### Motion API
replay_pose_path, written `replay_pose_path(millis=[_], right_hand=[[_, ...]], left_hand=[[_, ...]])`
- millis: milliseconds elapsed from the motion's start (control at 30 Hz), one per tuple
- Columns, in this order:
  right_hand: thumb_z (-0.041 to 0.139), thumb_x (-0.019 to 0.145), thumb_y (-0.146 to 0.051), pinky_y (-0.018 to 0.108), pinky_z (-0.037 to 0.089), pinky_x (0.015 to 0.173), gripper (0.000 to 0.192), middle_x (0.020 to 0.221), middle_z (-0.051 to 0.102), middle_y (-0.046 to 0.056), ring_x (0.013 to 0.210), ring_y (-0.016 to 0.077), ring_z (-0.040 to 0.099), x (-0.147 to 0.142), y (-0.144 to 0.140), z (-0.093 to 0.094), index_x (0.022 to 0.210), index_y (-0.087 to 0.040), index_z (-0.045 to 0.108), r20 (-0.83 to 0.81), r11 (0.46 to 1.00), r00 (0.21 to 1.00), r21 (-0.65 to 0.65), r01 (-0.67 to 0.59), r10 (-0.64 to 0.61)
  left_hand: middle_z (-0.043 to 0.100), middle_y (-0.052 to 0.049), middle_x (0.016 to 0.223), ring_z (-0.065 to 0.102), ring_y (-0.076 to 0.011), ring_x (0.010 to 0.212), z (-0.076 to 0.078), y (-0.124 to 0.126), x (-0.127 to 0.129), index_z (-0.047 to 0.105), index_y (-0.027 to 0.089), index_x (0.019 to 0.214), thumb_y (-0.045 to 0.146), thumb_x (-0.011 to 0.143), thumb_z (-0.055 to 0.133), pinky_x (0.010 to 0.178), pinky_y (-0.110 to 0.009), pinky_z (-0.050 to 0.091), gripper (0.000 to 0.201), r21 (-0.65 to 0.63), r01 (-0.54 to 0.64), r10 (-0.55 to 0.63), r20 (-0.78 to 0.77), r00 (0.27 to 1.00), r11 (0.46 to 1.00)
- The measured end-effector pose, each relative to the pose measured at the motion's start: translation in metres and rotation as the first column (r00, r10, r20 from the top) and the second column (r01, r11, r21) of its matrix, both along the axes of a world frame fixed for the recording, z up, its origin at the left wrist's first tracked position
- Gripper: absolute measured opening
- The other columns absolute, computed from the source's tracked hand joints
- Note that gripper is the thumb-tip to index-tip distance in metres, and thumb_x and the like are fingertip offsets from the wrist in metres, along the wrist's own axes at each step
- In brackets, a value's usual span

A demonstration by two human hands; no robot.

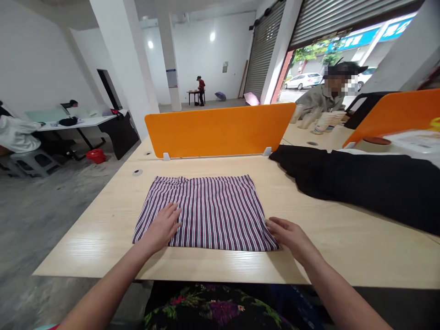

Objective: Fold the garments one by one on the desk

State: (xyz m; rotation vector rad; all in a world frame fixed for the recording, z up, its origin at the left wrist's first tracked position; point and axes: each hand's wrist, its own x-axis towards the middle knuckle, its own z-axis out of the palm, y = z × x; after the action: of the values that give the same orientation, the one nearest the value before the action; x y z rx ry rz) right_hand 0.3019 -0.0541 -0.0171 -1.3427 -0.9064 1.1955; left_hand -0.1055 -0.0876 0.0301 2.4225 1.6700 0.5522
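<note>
My left hand point(161, 228) lies flat, fingers spread and gripping nothing, on the near left part of the folded purple-and-white striped cloth point(209, 213). My right hand point(289, 235) rests at the cloth's near right corner, fingers loosely extended and open, the tips touching its edge; whether they pinch the fabric I cannot tell. The striped cloth lies flat as a neat rectangle in the middle of the pale wooden tabletop point(103, 229), close to the near edge. To the right, well apart from the striped cloth, a black garment point(364, 183) is spread across the tabletop. Behind the cloth stands an upright orange divider panel point(220, 130), with a second orange panel point(395, 112) farther right. Beyond the divider, stacks of paper cups point(323, 121) sit before a person in a grey jacket point(319, 98). Far back by the white wall, another person in red point(201, 89) stands at a small table.
</note>
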Motion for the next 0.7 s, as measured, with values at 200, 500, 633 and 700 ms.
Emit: replay_pose_path(millis=[200, 500, 633, 700], right_hand=[[0.083, 0.059, -0.025, 0.036, 0.061, 0.073, 0.030, 0.088, 0.075, 0.005, 0.081, 0.0234, 0.071, -0.059, 0.005, 0.012, 0.085, -0.021, 0.068, -0.233, 0.959, 0.943, -0.094, -0.267, 0.240], [0.074, 0.059, -0.024, 0.035, 0.057, 0.076, 0.029, 0.083, 0.075, 0.003, 0.077, 0.0226, 0.070, -0.097, 0.060, 0.046, 0.088, -0.021, 0.070, -0.207, 0.940, 0.918, 0.032, -0.339, 0.338], [0.069, 0.065, -0.030, 0.040, 0.049, 0.092, 0.040, 0.101, 0.073, 0.005, 0.097, 0.0259, 0.066, -0.181, 0.076, 0.080, 0.103, -0.019, 0.069, 0.200, 0.813, 0.847, 0.241, -0.531, 0.493], [0.068, 0.067, -0.029, 0.041, 0.044, 0.099, 0.042, 0.111, 0.070, 0.006, 0.108, 0.0269, 0.062, -0.235, 0.073, 0.088, 0.108, -0.019, 0.069, 0.513, 0.630, 0.650, 0.246, -0.737, 0.561]], left_hand=[[0.027, -0.011, 0.156, 0.017, -0.0371, 0.143, -0.023, 0.063, 0.072, 0.036, 0.025, 0.146, 0.054, 0.092, 0.040, 0.113, -0.062, 0.013, 0.061, -0.087, 0.028, -0.045, -0.196, 0.980, 0.996], [0.025, -0.011, 0.157, 0.016, -0.0343, 0.144, -0.034, 0.047, 0.080, 0.035, 0.023, 0.146, 0.054, 0.094, 0.033, 0.112, -0.063, 0.014, 0.061, -0.057, 0.053, -0.064, -0.228, 0.972, 0.997], [0.039, -0.013, 0.149, 0.024, -0.0322, 0.141, -0.032, 0.015, 0.082, 0.046, 0.019, 0.139, 0.046, 0.096, 0.036, 0.111, -0.060, 0.020, 0.052, -0.016, 0.060, -0.062, -0.220, 0.973, 0.998], [0.054, -0.013, 0.136, 0.037, -0.0317, 0.133, -0.033, 0.001, 0.078, 0.057, 0.019, 0.127, 0.040, 0.096, 0.037, 0.109, -0.054, 0.025, 0.043, -0.080, 0.034, -0.052, -0.232, 0.971, 0.996]])
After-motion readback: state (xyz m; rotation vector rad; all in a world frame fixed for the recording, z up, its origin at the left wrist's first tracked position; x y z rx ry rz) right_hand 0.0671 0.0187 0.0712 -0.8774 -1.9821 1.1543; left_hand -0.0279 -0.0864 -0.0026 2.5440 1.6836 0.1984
